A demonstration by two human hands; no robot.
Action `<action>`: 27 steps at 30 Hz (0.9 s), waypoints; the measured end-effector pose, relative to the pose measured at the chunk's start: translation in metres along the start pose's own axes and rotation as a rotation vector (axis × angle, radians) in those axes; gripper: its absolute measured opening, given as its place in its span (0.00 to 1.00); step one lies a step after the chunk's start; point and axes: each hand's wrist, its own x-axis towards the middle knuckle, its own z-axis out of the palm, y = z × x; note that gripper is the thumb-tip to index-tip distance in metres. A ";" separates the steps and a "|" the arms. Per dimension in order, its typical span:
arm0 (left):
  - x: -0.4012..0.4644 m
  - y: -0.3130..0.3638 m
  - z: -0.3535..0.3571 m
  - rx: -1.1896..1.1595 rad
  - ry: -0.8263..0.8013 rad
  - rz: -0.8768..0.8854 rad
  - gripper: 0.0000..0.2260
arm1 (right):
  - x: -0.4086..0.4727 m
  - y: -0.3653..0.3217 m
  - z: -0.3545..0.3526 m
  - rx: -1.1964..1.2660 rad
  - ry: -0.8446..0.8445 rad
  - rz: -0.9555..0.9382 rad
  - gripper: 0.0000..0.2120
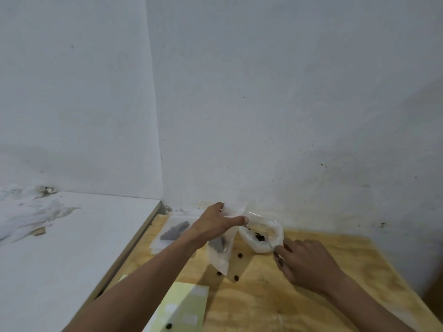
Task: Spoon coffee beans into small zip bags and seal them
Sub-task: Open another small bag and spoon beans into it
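My left hand [215,224] grips the top of a small translucent zip bag [221,255] that hangs upright over the wooden table [311,295]. My right hand [304,262] holds a thin spoon [272,246] whose tip reaches into a larger clear plastic bag [263,236] with dark coffee beans [259,236] inside. That bag sits against the wall, just right of the zip bag. Several loose beans [240,255] lie on the table below the zip bag.
A flat stack of zip bags [172,232] lies at the table's far left corner. A pale yellow-green sheet [182,307] with a bean on it covers the near edge. A white surface [72,248] adjoins the table's left side. White walls close the back.
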 end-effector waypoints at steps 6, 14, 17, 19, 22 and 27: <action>0.000 -0.001 0.000 0.007 -0.007 -0.001 0.55 | -0.012 -0.008 0.009 0.035 -0.075 0.034 0.09; -0.003 0.010 0.004 0.064 0.017 0.046 0.50 | 0.035 0.018 -0.046 0.358 -0.159 0.623 0.05; -0.003 0.019 0.012 0.186 0.054 0.088 0.46 | 0.068 0.016 -0.069 1.035 -0.200 0.877 0.13; -0.006 0.027 0.017 0.208 0.058 0.113 0.47 | 0.083 0.015 -0.074 1.259 -0.237 0.903 0.18; -0.014 0.035 0.016 0.148 0.035 0.120 0.44 | 0.093 0.011 -0.069 1.325 -0.239 0.926 0.17; -0.015 0.026 -0.009 -0.254 0.033 0.142 0.16 | 0.092 0.018 -0.057 1.368 -0.118 1.063 0.14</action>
